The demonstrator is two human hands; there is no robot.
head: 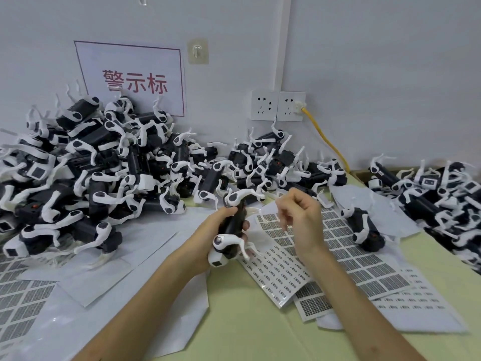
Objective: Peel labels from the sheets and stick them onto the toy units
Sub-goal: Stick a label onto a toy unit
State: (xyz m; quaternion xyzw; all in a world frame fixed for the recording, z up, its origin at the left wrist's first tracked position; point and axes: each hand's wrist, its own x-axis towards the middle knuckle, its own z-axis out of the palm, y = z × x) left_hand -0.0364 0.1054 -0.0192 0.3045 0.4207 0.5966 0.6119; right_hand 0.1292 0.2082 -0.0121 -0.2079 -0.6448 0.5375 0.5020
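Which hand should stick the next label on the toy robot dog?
Probably the right hand: it hovers over the label sheets beside the toy robot dog, which the left hand grips.

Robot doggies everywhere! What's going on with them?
Someone is labelling them. The left-hand grip holds one black-and-white plastic toy dog above the pale green table. The right-hand grip hovers beside it, curled up; whether it pinches a label is unclear. White sheets of printed labels lie underneath, and heaps of toy dogs wait behind.
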